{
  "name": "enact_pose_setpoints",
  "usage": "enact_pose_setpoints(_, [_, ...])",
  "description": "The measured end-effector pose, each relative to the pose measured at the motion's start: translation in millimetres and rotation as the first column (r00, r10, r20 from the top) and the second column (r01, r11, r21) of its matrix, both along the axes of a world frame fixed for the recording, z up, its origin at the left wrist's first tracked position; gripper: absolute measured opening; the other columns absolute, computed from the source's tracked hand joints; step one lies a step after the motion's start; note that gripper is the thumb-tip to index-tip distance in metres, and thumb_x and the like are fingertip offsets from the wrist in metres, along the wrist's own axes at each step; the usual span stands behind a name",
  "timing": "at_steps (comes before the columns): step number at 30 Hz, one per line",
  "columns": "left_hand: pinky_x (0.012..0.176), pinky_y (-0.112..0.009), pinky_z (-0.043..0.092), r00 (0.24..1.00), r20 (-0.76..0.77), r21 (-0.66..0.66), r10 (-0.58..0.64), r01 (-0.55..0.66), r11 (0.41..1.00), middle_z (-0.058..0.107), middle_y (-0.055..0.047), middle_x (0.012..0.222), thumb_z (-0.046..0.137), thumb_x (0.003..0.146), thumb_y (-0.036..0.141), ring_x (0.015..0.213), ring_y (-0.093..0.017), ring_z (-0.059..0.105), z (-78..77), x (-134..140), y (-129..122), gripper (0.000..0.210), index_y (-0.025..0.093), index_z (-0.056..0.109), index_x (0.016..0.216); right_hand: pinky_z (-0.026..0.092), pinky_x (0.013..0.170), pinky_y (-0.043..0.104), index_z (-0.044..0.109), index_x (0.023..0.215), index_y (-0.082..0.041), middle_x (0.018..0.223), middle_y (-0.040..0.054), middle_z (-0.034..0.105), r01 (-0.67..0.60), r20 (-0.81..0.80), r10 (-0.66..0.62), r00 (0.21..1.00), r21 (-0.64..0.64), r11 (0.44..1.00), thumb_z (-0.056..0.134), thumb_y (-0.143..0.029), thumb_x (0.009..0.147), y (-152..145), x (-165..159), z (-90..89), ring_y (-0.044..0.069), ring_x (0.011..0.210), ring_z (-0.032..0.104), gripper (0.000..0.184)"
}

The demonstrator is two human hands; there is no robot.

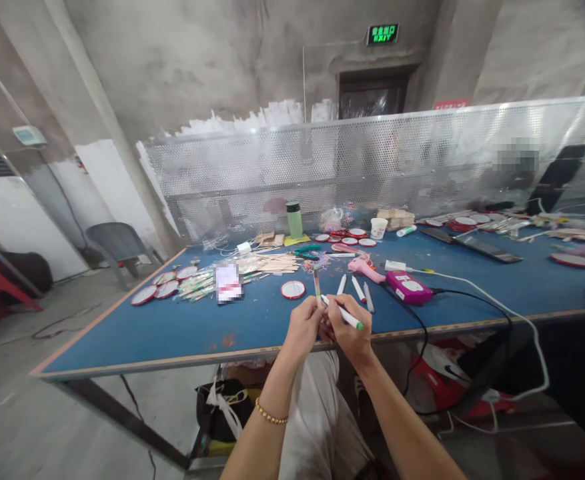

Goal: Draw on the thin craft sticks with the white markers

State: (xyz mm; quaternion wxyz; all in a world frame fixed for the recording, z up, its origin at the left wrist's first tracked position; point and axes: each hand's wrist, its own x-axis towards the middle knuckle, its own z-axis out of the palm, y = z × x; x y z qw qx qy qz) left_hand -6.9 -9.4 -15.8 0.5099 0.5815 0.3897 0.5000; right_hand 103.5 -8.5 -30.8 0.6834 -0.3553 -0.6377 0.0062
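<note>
Close to the table's front edge, my left hand (pixel 304 325) is closed around the lower end of a flat wooden stick (pixel 317 283), which stands upright with coloured bands on it. My right hand (pixel 351 330) grips a white marker pen (pixel 346 315) with a green end, slanted so that its front end is at the stick. Whether the tip touches the wood I cannot tell. Just beyond my hands lie a white marker (pixel 341 285), a second marker (pixel 358 289) and a greyish one (pixel 369 297). Left of them is a round white disc (pixel 293 289) with a red rim.
On the blue table (pixel 172 333), many sticks (pixel 272 263) lie to the left. Further back are green-handled pliers (pixel 306 251), a green bottle (pixel 295 221) and a paper cup (pixel 378 229). A pink tool (pixel 366 269), a purple box (pixel 408 287) and cables are on the right.
</note>
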Motion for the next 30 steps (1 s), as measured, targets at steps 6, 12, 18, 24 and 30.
enact_pose_setpoints(6, [0.036, -0.022, 0.044, 0.999, 0.031, -0.009, -0.011, 0.012, 1.000, 0.055, 0.006, 0.053, 0.061, 0.075, 0.056, 0.039, -0.012, 0.055, -1.9, 0.4, 1.2, 0.039, 0.018, 0.051, 0.077, 0.051, 0.057, 0.022, 0.064, 0.080, -0.019, 0.068, -0.0001, 0.068, 0.011, 0.019, -0.012, 1.000, 0.031, 0.999, 0.051, -0.019, 0.090, 0.7, 0.1, -1.1, 0.011, 0.055, 0.063, 0.016])
enact_pose_setpoints(12, [0.037, -0.022, 0.044, 1.000, 0.029, 0.001, -0.003, 0.003, 1.000, 0.054, 0.006, 0.052, 0.060, 0.076, 0.054, 0.039, -0.012, 0.054, -2.6, 0.3, 1.6, 0.037, 0.018, 0.051, 0.078, 0.051, 0.056, 0.022, 0.064, 0.079, -0.020, 0.068, 0.0000, 0.068, 0.011, 0.030, -0.012, 0.999, 0.015, 1.000, 0.051, -0.019, 0.090, 1.0, -0.1, -0.7, 0.012, 0.055, 0.062, 0.017])
enact_pose_setpoints(18, [0.037, -0.022, 0.044, 0.999, 0.050, -0.002, -0.002, 0.002, 1.000, 0.055, 0.006, 0.052, 0.061, 0.076, 0.054, 0.038, -0.011, 0.053, -3.6, 0.5, 1.1, 0.037, 0.018, 0.051, 0.077, 0.052, 0.058, 0.023, 0.064, 0.080, -0.019, 0.068, 0.0007, 0.068, 0.008, 0.029, -0.009, 1.000, 0.032, 0.999, 0.051, -0.020, 0.091, 0.2, 0.7, -1.4, 0.012, 0.057, 0.063, 0.017])
enact_pose_setpoints(24, [0.037, -0.022, 0.044, 0.999, 0.025, 0.008, 0.022, -0.022, 1.000, 0.054, 0.006, 0.052, 0.061, 0.075, 0.056, 0.039, -0.012, 0.054, -2.4, -0.1, 0.8, 0.040, 0.018, 0.051, 0.077, 0.051, 0.056, 0.023, 0.064, 0.081, -0.020, 0.069, 0.0004, 0.068, -0.026, 0.025, 0.026, 0.999, 0.010, 1.000, 0.051, -0.020, 0.091, 2.6, -0.9, -1.1, 0.011, 0.056, 0.063, 0.016])
enact_pose_setpoints(30, [0.038, -0.021, 0.045, 0.999, 0.048, -0.007, -0.025, 0.025, 1.000, 0.056, 0.005, 0.052, 0.061, 0.075, 0.056, 0.040, -0.012, 0.056, -1.0, -0.7, -0.2, 0.040, 0.018, 0.050, 0.076, 0.051, 0.055, 0.024, 0.064, 0.081, -0.019, 0.065, -0.0001, 0.067, -0.003, -0.021, 0.003, 1.000, -0.015, 1.000, 0.051, -0.022, 0.091, 1.7, 0.9, -2.5, 0.012, 0.053, 0.061, 0.017])
